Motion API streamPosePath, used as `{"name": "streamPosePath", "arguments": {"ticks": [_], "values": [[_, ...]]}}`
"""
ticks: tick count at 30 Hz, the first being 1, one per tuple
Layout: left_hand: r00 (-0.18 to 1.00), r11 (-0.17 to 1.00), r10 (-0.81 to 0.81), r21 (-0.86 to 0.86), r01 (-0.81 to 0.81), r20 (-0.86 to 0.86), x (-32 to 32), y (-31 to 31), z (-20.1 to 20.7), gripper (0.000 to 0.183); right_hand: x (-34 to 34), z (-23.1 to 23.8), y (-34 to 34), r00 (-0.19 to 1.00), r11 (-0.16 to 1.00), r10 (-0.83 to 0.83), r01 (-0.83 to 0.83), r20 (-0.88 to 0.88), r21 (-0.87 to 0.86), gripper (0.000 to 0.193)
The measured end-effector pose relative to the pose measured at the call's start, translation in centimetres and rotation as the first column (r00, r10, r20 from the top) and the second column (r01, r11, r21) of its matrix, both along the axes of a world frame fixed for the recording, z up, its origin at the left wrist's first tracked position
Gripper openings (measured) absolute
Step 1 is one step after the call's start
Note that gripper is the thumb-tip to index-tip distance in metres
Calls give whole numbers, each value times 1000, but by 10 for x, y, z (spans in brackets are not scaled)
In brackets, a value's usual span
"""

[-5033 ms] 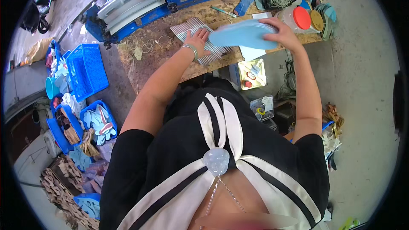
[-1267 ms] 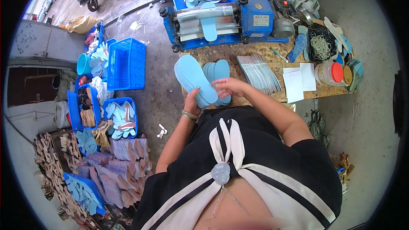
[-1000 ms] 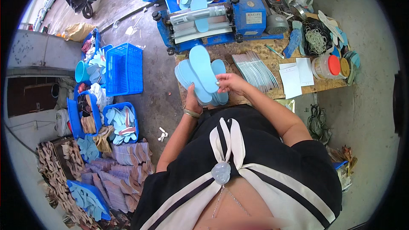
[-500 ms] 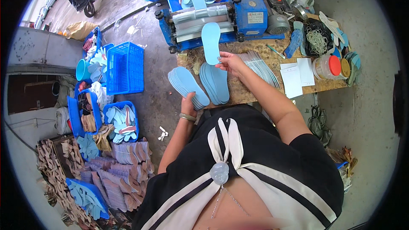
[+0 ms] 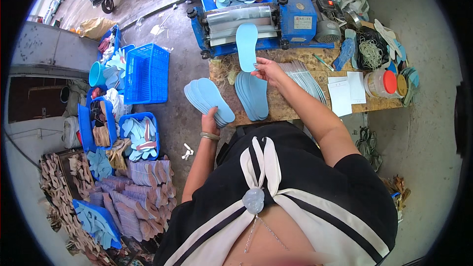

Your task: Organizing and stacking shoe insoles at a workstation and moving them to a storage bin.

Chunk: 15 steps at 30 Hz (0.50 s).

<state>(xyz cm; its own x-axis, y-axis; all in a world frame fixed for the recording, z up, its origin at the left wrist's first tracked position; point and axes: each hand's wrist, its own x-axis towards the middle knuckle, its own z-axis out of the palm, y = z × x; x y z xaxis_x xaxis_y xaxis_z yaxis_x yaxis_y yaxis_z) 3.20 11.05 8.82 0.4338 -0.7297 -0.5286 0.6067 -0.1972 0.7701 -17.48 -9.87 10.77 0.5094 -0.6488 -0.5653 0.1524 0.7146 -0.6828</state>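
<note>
Head view: so the light blue insole (image 5: 247,47) is up near the middle top of the frame, pretty much upright, with its top end overlapping the rollers of a blue roller machine (image 5: 268,34). Can't tell if it's actually touching them. The right hand (image 5: 268,70) has it by the bottom end, grip closed in a pinch, thumb and fingers together on the edge.

Left hand (image 5: 210,119), left of centre, has its grip closed around the lower end of a fanned bunch of insoles (image 5: 206,97), thumb on top, and most of the fingers are hidden underneath. Between the two hands, a slightly spread stack of blue insoles (image 5: 252,97) lies on the wooden bench (image 5: 283,108), just below the single one.

Right of that there's a striped-looking row of thin pieces (image 5: 308,80), partly behind the right forearm, then white papers (image 5: 340,97) and a red-lidded jar (image 5: 376,83) at the right end of the bench.

Top middle, behind the machine, sits a blue bin (image 5: 206,1) with loose insoles piled in it. Left side of the frame: a blue mesh crate (image 5: 143,88) stands near more filled bins.
</note>
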Motion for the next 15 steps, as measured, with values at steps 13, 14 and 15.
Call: {"name": "streamPosePath", "arguments": {"ticks": [13, 14, 15], "values": [[976, 988, -149, -75, 138, -161, -20, -11, 29, 41, 3, -29, -5, 984, 983, -180, 179, -13, -30, 54], [975, 987, -150, -75, 139, -163, -21, -13, 29, 41, -1, -34, 6, 997, 997, -74, 74, -36, -6, 51], [969, 985, -162, -83, 149, -184, -21, -14, 26, 41, -3, -35, 18, 998, 999, 36, -35, -55, 19, 48]]}}
